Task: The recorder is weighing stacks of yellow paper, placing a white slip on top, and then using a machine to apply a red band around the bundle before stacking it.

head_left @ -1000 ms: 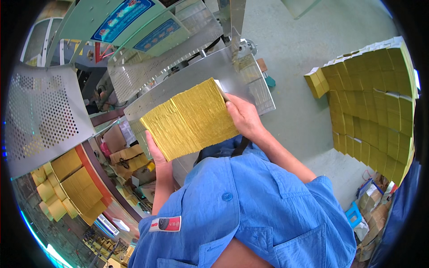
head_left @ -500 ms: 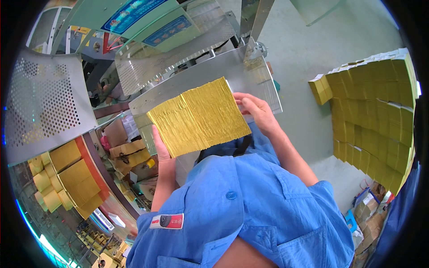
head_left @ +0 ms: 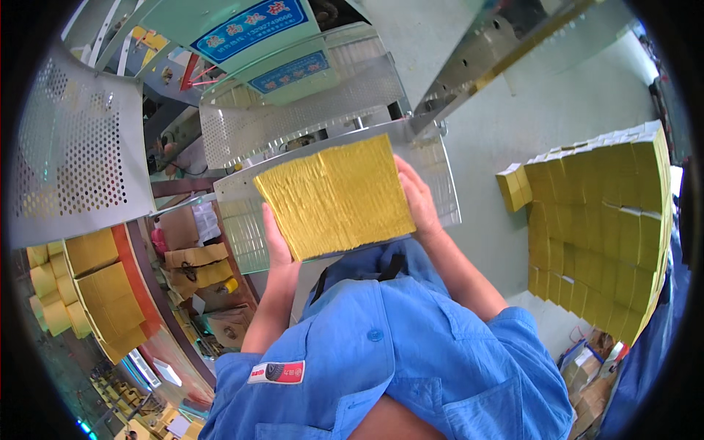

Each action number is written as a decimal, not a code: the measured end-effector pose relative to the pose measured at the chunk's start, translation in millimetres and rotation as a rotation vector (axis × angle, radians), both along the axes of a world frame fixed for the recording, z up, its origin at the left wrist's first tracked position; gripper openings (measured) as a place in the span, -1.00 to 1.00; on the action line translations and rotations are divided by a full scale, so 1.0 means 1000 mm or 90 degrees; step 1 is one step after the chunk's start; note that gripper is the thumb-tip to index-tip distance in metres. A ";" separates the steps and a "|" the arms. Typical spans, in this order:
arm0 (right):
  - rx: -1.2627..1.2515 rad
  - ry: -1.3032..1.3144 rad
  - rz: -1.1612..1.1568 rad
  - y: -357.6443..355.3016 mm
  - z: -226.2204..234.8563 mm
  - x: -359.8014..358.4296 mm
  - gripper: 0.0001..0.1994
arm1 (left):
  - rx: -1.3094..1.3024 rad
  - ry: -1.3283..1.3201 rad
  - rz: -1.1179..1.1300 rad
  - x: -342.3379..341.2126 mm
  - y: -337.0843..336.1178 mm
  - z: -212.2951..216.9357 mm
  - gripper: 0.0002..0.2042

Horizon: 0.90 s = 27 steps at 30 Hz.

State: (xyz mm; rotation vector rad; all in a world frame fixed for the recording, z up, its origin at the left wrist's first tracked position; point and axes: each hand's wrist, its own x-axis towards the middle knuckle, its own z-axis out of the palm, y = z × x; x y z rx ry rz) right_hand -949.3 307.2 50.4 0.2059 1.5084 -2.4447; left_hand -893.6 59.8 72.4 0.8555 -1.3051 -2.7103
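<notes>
Grey floor (head_left: 477, 158), stacked gold blocks (head_left: 594, 227) right of a gold bundle (head_left: 337, 198), left hand (head_left: 279, 238) and right hand (head_left: 420, 204) gripping its opposite ends

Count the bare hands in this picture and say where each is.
2: the bare left hand at the left edge of the rectangular gold paper stack, the right hand at its right edge. Both are partly hidden.

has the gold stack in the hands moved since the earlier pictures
Yes: judged against the metal table, the gold stack has shifted up the picture, away from the person's body, and slightly to the right.
</notes>
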 end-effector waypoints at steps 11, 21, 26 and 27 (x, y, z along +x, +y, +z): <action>0.150 0.004 -0.090 -0.029 -0.021 -0.109 -0.58 | -0.026 0.074 -0.095 -0.135 -0.033 -0.017 -0.39; 0.051 -0.068 -0.122 -0.034 -0.014 -0.115 -0.61 | -0.095 0.090 -0.118 -0.143 -0.059 -0.036 -0.41; 0.017 0.020 -0.028 -0.020 -0.011 -0.098 -0.42 | -0.034 0.109 -0.086 -0.124 -0.048 -0.020 -0.42; 0.019 0.032 -0.020 -0.020 -0.011 -0.096 -0.40 | -0.041 0.117 -0.079 -0.120 -0.044 -0.016 -0.41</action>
